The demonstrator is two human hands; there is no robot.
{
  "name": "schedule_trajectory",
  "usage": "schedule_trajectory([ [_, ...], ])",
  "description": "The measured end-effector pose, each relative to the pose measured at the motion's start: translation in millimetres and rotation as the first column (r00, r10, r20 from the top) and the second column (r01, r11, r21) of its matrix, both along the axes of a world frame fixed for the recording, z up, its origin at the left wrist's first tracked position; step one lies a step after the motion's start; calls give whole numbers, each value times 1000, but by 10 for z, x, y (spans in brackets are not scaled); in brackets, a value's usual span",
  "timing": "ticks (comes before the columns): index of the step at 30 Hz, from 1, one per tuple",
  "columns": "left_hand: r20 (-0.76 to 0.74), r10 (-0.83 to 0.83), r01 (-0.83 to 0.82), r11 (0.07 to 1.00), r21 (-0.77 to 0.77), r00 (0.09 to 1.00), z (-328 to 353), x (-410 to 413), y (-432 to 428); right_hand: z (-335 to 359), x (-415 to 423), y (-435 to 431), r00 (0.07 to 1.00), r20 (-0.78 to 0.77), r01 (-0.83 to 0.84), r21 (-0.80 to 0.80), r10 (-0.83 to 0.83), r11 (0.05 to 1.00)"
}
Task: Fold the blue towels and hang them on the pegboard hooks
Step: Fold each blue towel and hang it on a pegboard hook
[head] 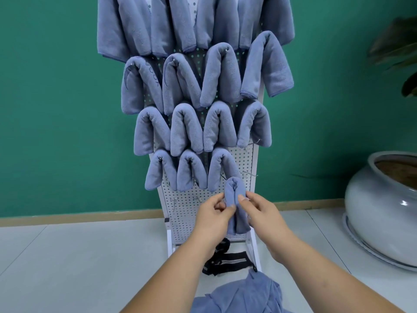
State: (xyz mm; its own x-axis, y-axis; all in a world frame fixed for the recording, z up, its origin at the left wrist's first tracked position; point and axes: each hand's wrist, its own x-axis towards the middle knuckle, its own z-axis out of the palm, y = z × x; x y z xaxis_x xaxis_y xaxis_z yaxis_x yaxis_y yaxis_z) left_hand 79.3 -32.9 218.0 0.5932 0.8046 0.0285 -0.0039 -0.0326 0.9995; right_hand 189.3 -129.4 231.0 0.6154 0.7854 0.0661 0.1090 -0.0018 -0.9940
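1. Down low on the right of the pegboard (185, 213): folded towel (232, 190), blue, doubled into a narrow arch, both tails hanging in front of the perforated white panel. Cannot tell whether already seated on a peg.
2. Pinched on its left flank by the left hand (214, 218), thumb and curled fingers clamped on the cloth. Pinched on its right flank by the right hand (264, 213), thumb and forefinger closed on the fabric, other fingers loosely bent. Both forearms bare, reaching in from the bottom edge.
3. Just above and to the left: hung towels (216, 75), same blue, each draped over its own peg. Three in the lowest row, four in the next, four above that. Top row cut off by the frame, so no sure count there.
4. Bare wire hooks (174, 200): at least three visible, two left of the hands, one up to the right.
5. Underneath: pale tiled floor (79, 256) with thin joints. Between the stand's white legs, one black strap (225, 263) with a pale stripe, partly hidden by the left forearm.
6. Nearest the camera, at the bottom edge: loose towels (243, 294), a crumpled blue heap, number not tellable.
7. Behind everything: green wall (56, 109), with wooden skirting (90, 214) along its foot.
8. Far right, well apart from the stand: one big rounded grey-white pot (379, 211), with blurred leaves of one plant (397, 41) above.
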Motion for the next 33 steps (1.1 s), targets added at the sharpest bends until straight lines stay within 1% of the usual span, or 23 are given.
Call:
schedule_trajectory([
  [2, 0, 24, -24, 995, 101, 1000, 6, 74, -64, 7, -27, 5, 992, 122, 23, 12, -24, 1000],
  [4, -8, 82, -79, 978, 194, 997, 23, 131, -133, -18, -24, 28, 986, 140, 88, 18, -90, 996],
  [9, 30, 139, -142, 964, 227, 990, 132, 259, -244, -5, 30, 96, 950, 160, 258, 89, -269, 962],
  [13, -7, 194, -182, 928, 324, 981, 294, 441, -215, 114, 188, 116, 885, 208, 394, 143, -416, 908],
  [16, -3, 196, -181, 910, 372, 981, 493, 596, -197, 322, 393, 141, 839, 263, 445, 174, -477, 878],
  [18, 8, 186, -173, 895, 411, 983, 644, 712, -138, 518, 577, 199, 802, 349, 449, 183, -484, 875],
  [20, 8, 218, -197, 865, 461, 976, 818, 838, -42, 734, 775, 287, 752, 465, 436, 180, -467, 882],
  [23, -28, 273, -224, 839, 497, 962, 1066, 1008, 105, 990, 1059, 454, 681, 594, 422, 159, -428, 893],
  [26, -76, 297, -215, 822, 527, 952, 1186, 1139, 210, 1049, 1315, 614, 601, 698, 445, 114, -390, 888],
  [29, -154, 295, -182, 845, 503, 943, 1098, 1209, 271, 972, 1482, 637, 547, 741, 464, 117, -388, 878],
  [31, -195, 324, -178, 828, 531, 926, 1009, 1205, 259, 887, 1557, 593, 531, 733, 464, 169, -425, 870],
  [33, -172, 377, -223, 795, 564, 910, 984, 1201, 252, 843, 1614, 563, 514, 722, 475, 210, -463, 854],
])
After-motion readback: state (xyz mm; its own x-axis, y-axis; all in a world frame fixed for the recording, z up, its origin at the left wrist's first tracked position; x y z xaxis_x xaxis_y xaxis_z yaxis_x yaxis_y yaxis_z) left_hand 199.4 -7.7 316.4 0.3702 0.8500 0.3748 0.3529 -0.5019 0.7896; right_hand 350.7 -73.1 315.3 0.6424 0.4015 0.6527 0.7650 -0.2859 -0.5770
